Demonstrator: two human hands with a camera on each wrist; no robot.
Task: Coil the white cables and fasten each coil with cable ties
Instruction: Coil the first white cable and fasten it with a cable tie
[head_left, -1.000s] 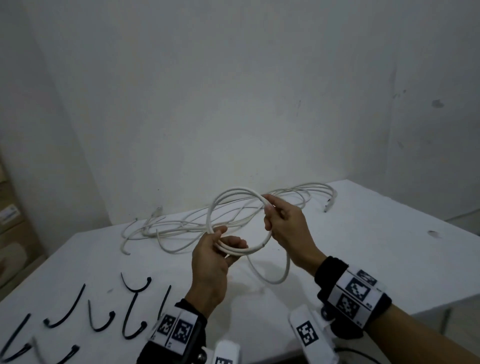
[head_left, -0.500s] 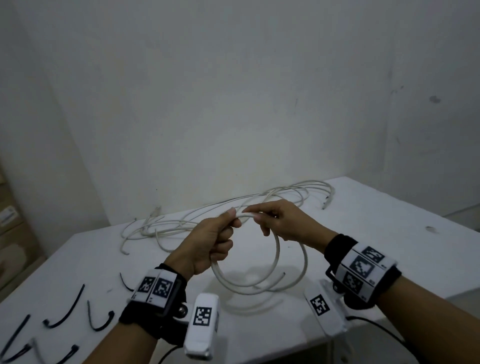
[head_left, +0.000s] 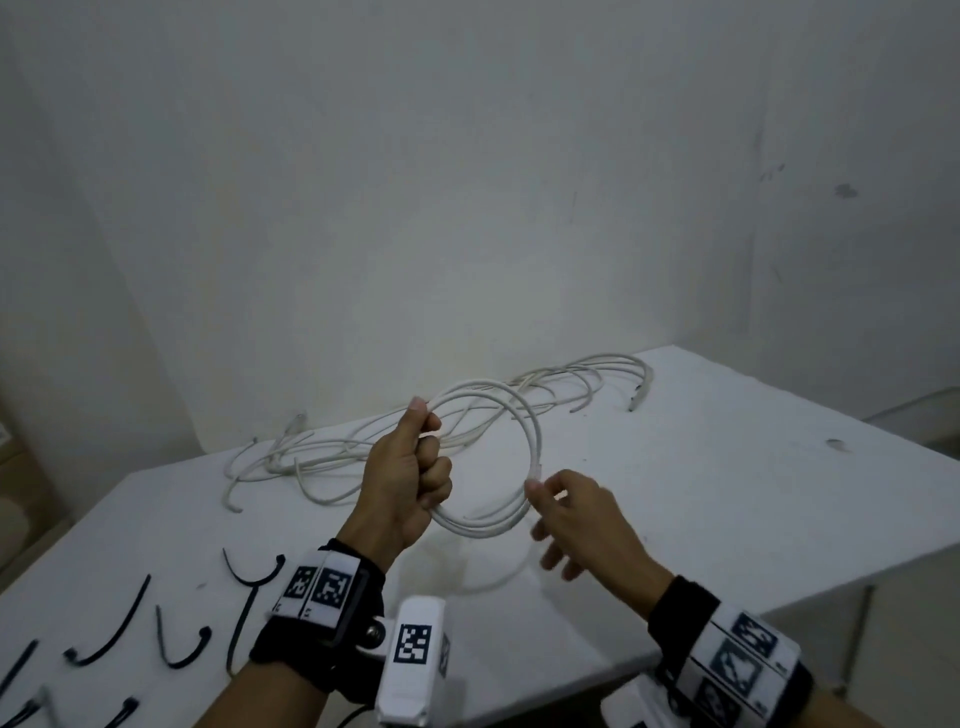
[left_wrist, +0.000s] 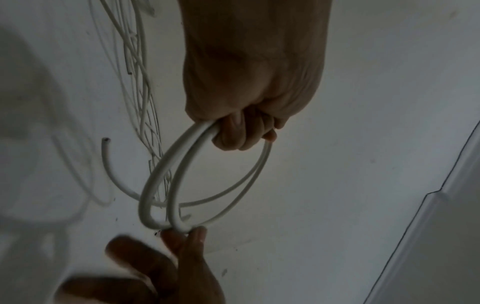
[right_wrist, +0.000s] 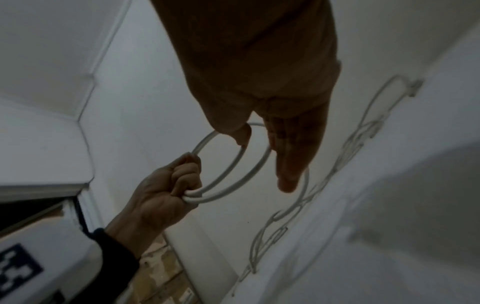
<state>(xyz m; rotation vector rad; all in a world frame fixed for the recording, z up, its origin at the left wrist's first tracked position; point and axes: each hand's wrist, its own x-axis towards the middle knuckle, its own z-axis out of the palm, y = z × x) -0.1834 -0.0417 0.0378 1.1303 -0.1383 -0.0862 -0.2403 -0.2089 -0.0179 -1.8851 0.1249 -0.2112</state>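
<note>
A white bench (head_left: 727, 493) fills my view under a bare white wall (head_left: 467, 182). Nearest me, left of the coil, black cable ties (head_left: 111, 631) lie loose; my left hand (head_left: 402, 483) is fisted around the white cable coil (head_left: 532, 441), held above the bench, while my right hand (head_left: 582, 519) touches the coil's right side with thumb and forefinger, other fingers loosely spread. Beyond the coil, loose white cables (head_left: 322, 452) sprawl toward the wall.

I see a white cable coil (head_left: 522, 441), two or three loops, raised off the white table (head_left: 727, 467); loose white cables (head_left: 322, 452) behind it, black cable ties (head_left: 119, 634) left of it.
</note>
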